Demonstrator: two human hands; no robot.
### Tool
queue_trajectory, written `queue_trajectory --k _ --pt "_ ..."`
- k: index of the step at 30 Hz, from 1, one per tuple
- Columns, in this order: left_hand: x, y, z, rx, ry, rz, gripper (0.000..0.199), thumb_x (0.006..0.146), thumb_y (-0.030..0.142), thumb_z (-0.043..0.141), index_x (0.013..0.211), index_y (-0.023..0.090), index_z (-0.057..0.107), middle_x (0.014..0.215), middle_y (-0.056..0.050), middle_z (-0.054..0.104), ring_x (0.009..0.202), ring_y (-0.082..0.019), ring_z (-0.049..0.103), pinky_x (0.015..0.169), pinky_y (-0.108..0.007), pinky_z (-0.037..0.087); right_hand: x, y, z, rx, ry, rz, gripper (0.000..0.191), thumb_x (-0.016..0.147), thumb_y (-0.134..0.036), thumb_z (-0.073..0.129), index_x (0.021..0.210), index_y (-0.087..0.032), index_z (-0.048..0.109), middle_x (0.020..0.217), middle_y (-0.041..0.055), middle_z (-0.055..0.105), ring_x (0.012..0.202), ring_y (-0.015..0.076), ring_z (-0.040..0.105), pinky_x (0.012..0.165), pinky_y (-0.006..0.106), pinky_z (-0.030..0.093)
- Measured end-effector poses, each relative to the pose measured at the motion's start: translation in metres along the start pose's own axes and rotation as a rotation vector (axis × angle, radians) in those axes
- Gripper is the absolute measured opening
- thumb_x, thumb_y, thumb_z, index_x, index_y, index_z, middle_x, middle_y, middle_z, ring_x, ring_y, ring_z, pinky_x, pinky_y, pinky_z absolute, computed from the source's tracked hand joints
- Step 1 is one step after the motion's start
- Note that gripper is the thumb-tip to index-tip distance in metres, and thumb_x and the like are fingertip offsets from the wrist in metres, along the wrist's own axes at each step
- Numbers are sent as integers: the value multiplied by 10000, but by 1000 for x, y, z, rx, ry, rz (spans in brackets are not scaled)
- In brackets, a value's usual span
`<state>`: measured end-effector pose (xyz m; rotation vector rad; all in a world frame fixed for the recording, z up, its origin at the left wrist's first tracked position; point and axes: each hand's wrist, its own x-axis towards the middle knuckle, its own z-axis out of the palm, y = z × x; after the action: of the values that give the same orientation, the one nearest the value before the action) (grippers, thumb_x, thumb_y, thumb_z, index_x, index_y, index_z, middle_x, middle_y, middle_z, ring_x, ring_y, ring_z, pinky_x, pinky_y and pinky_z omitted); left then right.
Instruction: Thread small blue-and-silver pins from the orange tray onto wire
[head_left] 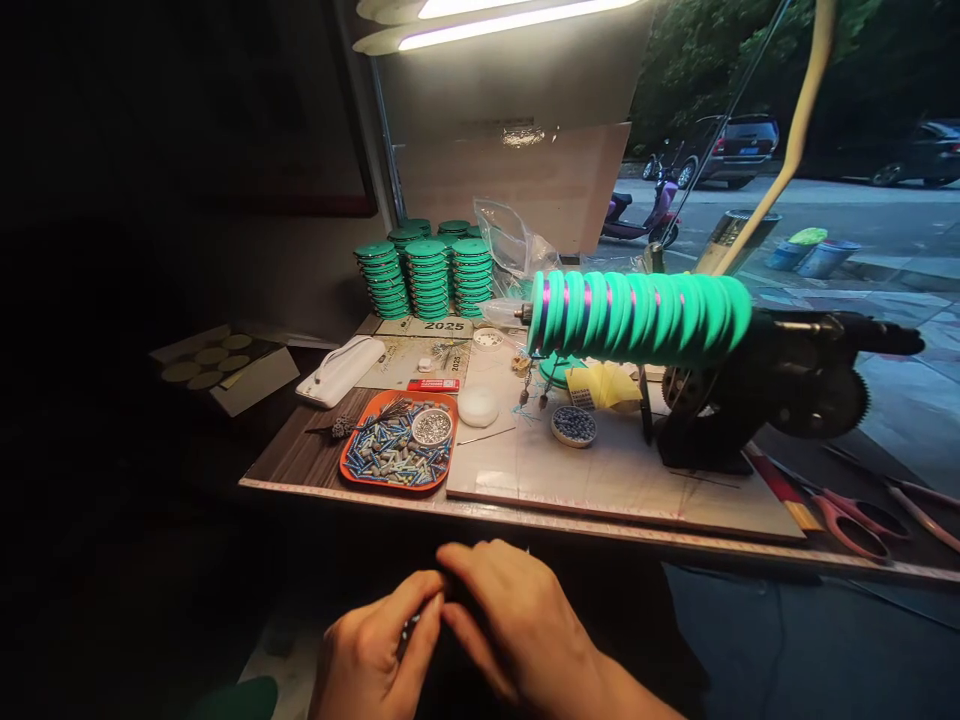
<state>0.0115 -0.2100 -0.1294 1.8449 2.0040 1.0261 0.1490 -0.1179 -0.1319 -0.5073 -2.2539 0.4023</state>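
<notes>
My left hand (381, 640) is held low in front of the table edge, thumb and fingers pinched together. A small shiny bit shows between its fingers, too small to name. Against it, with fingertips meeting, is my right hand (517, 615), its fingers curled and the thumb tucked below. Whatever it grips is hidden. Beyond the hands, on the table, lies an orange tray (346, 462) of small blue and grey cylindrical parts, with a round dish of silvery bits (433, 428) in it. A white round pad (478, 405) and a dish of dark beads (574, 426) are farther right.
A geared winding machine (720, 400) carries a row of green spools (637, 318). Stacked green spools (427, 275) stand at the back. Red-handled scissors (855, 525) lie at the right edge. A white case (341, 370) and a box of round pieces (259, 385) are left.
</notes>
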Motion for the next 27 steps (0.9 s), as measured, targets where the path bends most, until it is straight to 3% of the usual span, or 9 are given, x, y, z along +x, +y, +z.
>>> queue_trajectory --k 3,6,9,12,15,17,20,22,27 --pt "3 18 -3 -103 -66 -170 291 899 325 360 686 211 523 521 57 474 435 -83 479 447 -177 350 1 0 5 -124 -1 -143 313 906 -214 308 622 -178 434 523 -12 463 492 99 365 499 240 196" --pt "6 29 -7 -201 -22 -288 318 883 378 358 658 207 505 508 59 352 413 -89 352 432 -225 261 -2 1 10 -53 24 -288 360 914 -219 237 584 -169 373 482 -16 412 458 91 301 481 230 143" --pt "8 21 -13 -297 11 -400 335 867 437 378 659 201 493 524 60 276 434 -96 271 432 -238 223 -4 1 10 15 82 -343 398 914 -258 199 548 -163 323 443 -23 359 437 83 254 461 212 137" --pt "10 -3 -18 -355 13 -499 346 851 514 382 722 204 469 559 61 274 482 -105 270 448 -220 254 -5 3 4 31 99 -296 385 902 -250 226 544 -164 339 453 -20 383 449 80 274 458 208 173" --pt "10 -17 -18 -403 -86 -537 361 847 555 353 837 214 470 573 59 346 519 -120 320 492 -223 304 -6 5 -2 72 90 -147 298 887 -196 313 627 -159 453 519 -17 456 495 66 361 489 196 237" --pt "8 -14 -13 -433 -137 -568 357 854 548 341 841 216 471 593 53 382 542 -125 342 521 -233 310 -7 5 -4 123 74 -31 233 882 -180 362 706 -155 513 573 -16 503 532 53 418 518 182 274" --pt "6 0 -5 -437 -89 -593 351 857 531 361 750 211 460 616 47 384 576 -127 352 570 -242 310 -7 3 -2 208 56 62 210 885 -191 378 762 -165 546 615 -26 545 555 39 459 541 167 304" --pt "6 6 -1 -434 -72 -586 356 849 531 381 718 208 453 617 45 381 587 -129 349 576 -243 302 -7 2 0 236 52 81 210 886 -197 378 771 -167 551 621 -30 551 555 38 460 544 163 311" --pt "12 1 1 -566 -172 -569 419 770 590 470 643 196 401 614 39 361 583 -126 322 540 -233 304 -9 1 3 238 67 52 193 868 -168 400 751 -148 551 613 -10 527 562 50 433 542 170 301"
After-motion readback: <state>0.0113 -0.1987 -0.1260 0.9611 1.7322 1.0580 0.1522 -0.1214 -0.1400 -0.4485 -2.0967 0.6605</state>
